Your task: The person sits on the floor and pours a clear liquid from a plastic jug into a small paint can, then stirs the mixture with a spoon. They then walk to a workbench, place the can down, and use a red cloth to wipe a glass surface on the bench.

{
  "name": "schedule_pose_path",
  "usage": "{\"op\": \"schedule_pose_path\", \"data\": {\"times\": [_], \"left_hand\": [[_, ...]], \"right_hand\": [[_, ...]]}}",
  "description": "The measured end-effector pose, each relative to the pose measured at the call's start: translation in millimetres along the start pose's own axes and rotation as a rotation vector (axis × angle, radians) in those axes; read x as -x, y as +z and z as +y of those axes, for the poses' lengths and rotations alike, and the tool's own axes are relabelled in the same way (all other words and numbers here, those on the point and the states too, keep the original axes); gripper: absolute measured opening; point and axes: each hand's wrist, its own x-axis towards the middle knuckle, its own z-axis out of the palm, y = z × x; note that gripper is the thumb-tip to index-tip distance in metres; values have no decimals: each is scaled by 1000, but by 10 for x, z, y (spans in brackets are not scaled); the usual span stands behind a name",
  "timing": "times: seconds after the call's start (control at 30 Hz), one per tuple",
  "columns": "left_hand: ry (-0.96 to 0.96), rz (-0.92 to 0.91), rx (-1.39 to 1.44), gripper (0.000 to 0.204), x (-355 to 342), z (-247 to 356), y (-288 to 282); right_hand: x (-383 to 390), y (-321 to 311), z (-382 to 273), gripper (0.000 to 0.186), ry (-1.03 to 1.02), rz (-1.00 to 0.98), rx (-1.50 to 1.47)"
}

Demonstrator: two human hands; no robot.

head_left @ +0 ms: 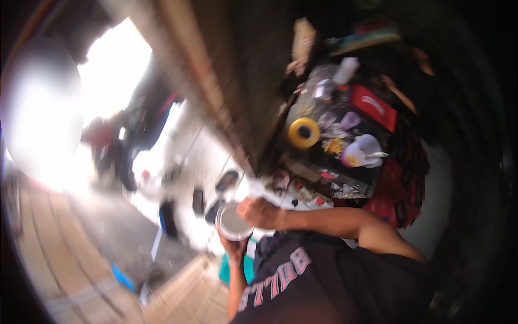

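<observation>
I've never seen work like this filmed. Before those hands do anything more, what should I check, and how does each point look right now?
1. Round container supported: ok, the left hand holds the round container from its near side.
2. Right hand placed at the container: ok, the right hand is curled over its right edge. Whether it grips anything: cannot tell.
3. Container covered: cannot tell; the grey top could be a lid or contents.
4. Floor beyond clear: not ok, dark footwear-like things lie there.
5. Tabletop uncluttered: not ok, it bears a yellow ring-shaped roll, a red box and more.
</observation>
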Motion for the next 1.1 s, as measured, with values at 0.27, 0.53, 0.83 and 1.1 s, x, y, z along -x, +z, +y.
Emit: {"op": "schedule_pose_path", "data": {"times": [0.27, 0.53, 0.83, 1.1], "left_hand": [[131, -182, -322, 129, -858, -455, -79], [213, -520, -348, 121, -1628, -456, -457], [310, -968, -306, 128, -2166, -567, -651], [473, -981, -378, 126, -2178, -447, -447]], "right_hand": [[-260, 628, 342, 24, -53, 410, 259], [-615, 587, 291, 24, 410, -137, 3], [-715, 429, -179, 17, 920, 333, -162], [-594, 291, -500, 20, 1182, 145, -336]]}}
